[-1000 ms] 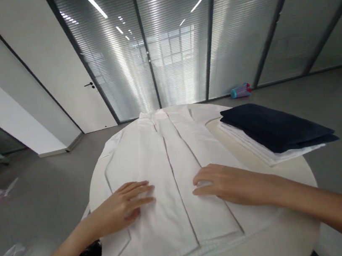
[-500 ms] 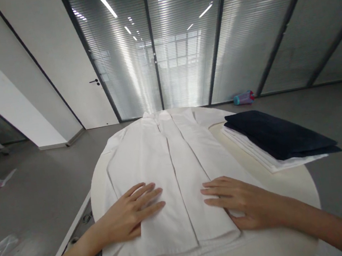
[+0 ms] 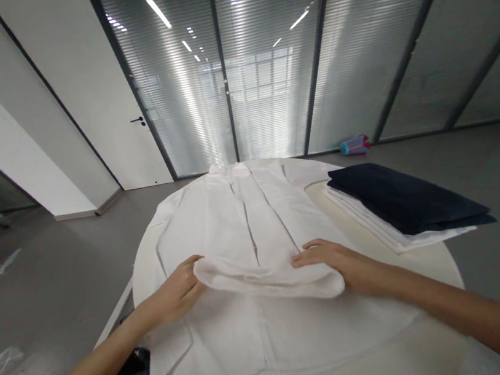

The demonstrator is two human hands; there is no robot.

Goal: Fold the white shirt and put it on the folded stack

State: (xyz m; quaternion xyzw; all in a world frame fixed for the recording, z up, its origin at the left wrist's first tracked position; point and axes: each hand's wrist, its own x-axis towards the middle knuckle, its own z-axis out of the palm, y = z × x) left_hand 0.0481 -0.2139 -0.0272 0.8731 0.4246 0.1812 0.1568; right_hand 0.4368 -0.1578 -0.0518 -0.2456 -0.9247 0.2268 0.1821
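Observation:
A white shirt [image 3: 219, 232] lies spread on a round table, its collar at the far edge and its front opening running toward me. The near end of its front is lifted and curled back into a loose roll. At the left end of this roll, my left hand [image 3: 184, 288] is closed on the fabric. My right hand [image 3: 335, 262] grips the roll's right end, fingers on top, with the thumb hidden by cloth. Below the roll, the shirt's back layer lies on the table with its hem near me.
On the right of the table [image 3: 433, 270], dark navy folded cloth [image 3: 400, 197] rests on folded white cloth [image 3: 395, 241], overhanging the edge. A blue and red object [image 3: 356, 145] is on the floor by the glass wall. Clear plastic [image 3: 2, 365] lies at floor left.
Both hands, flat on the shirt front before, now hold its lower edge. They have moved away from me, lifting the front hem and uncovering the back layer.

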